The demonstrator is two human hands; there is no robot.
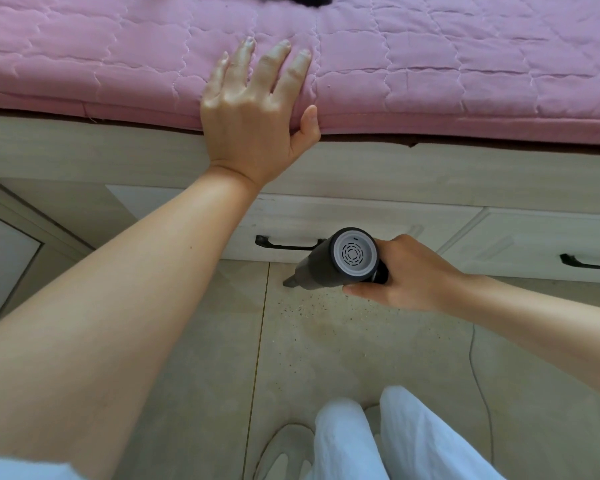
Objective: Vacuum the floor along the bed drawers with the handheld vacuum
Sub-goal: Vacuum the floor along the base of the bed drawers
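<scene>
My right hand (409, 275) grips the handle of the dark grey handheld vacuum (329, 268), whose round white rear filter faces the camera. Its nozzle tip (288, 282) points down and left, touching the beige tiled floor (326, 341) just below the middle bed drawer (361, 220). Dark specks of dirt (302, 308) lie scattered on the tile beside the nozzle. My left hand (257, 105) rests flat on the pink quilted mattress cover (465, 64) at the bed's edge, fingers straight, thumb over the rim.
Pale wooden drawers with black handles (284, 244) run under the bed; a second drawer handle (589, 263) is at right. A thin cord (478, 379) trails over the floor on the right. My legs in white trousers (371, 441) are at the bottom.
</scene>
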